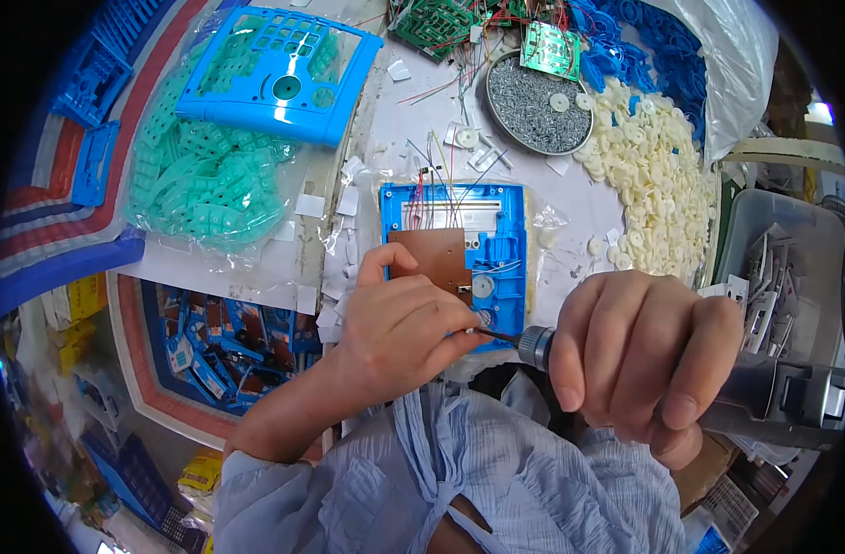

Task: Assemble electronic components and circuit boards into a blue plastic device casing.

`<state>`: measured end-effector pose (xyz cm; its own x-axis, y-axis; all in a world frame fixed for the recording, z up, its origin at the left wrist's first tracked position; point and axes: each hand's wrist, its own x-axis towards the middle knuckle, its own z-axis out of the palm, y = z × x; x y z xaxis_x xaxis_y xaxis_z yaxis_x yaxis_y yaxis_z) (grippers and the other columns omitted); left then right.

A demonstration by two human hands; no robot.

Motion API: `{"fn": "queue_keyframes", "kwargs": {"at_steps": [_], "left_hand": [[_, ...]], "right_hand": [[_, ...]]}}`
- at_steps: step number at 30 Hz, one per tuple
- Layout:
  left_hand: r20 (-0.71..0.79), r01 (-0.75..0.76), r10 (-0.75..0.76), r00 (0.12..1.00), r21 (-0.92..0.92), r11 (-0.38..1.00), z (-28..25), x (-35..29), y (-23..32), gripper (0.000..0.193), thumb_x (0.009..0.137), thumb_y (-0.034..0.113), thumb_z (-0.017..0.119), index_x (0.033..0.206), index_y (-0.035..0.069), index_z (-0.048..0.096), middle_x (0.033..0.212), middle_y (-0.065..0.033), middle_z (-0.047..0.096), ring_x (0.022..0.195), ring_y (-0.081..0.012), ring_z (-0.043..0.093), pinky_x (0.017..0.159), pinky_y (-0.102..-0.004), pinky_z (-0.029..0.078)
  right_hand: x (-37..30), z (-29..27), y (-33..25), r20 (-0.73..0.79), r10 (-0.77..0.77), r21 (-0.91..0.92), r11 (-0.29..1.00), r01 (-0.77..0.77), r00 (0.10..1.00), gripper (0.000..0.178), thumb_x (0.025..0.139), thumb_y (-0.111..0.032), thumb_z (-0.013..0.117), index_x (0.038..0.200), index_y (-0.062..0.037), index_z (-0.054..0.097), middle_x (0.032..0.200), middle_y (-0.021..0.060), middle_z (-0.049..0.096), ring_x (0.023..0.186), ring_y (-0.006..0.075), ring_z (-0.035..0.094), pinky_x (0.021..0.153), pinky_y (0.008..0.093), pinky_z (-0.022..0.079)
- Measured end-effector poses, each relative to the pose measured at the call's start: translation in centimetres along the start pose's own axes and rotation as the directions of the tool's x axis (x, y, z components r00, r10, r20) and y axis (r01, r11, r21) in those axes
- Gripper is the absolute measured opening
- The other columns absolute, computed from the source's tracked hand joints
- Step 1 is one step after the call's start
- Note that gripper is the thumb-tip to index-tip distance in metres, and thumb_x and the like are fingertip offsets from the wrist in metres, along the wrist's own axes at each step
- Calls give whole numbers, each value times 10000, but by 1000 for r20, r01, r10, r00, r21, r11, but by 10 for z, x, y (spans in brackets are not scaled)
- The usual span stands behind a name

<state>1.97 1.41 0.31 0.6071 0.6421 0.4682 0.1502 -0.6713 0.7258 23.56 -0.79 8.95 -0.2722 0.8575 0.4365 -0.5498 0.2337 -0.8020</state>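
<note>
A blue plastic housing (508,198) lies in front of me, its inside facing up. In it sit a brown circuit board (434,257), thin coloured wires and a cream disc (482,286). My left hand (395,319) rests over the board and the housing's near part, thumb and forefinger pinched at the tip of a driver bit. What they pinch is too small to make out. My right hand (639,355) is wrapped round a dark electric screwdriver (764,392), held nearly level with its bit pointing left at those fingertips.
A round dish of small screws (533,106) stands beyond the housing, near green circuit boards (552,51). Cream discs (649,175) are heaped at right, by a clear bin (806,231). At left, a blue casing (247,92) tops a bag of turquoise parts (205,185).
</note>
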Motion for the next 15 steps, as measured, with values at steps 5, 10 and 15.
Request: {"fn": "queue_keyframes", "kwargs": {"at_steps": [5,10,15], "left_hand": [[21,-14,14,1000,7,1000,-2,0,1,245,735,121,864,888,146,675,791,31,722,650,-151,660,926,-450,405],[66,-85,80,995,75,994,-7,-3,1,255,748,127,869,855,128,637,797,34,662,726,-145,644,959,-475,446],[91,-102,93,992,97,990,-18,-4,6,252,763,129,863,843,117,624,795,30,649,744,-144,639,964,-481,457]], "right_hand": [[2,4,-5,-14,56,-38,998,-57,998,214,940,-189,783,1013,-140,589,661,-20,657,575,108,628,649,305,587],[4,15,0,-79,129,-71,988,-135,988,209,931,-161,771,1007,-124,580,643,-17,623,558,121,610,628,325,572],[1,23,15,-155,114,-42,992,-122,981,234,917,-145,783,1014,-125,571,650,-18,598,552,114,582,621,321,553]]}}
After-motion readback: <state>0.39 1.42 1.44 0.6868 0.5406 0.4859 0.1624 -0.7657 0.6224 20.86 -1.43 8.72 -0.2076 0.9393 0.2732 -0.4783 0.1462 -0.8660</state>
